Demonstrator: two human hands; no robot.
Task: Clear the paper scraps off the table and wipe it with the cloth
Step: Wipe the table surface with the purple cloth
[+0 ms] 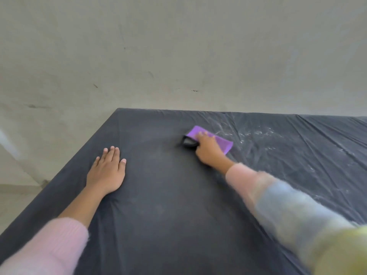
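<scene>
A purple cloth (223,142) lies on the black-covered table (168,195), toward the far middle. My right hand (207,148) presses down on it with fingers laid over its top; the arm is blurred by motion. A dark fold or shadow (188,142) shows at the cloth's left end. My left hand (108,168) rests flat on the table at the left, fingers straight and together, holding nothing. No paper scraps are in view.
Whitish streaks and specks (256,133) mark the wrinkled cover to the right of the cloth. The table's left edge (59,175) runs diagonally; beyond it is pale floor. A bare grey wall (178,56) stands behind the far edge.
</scene>
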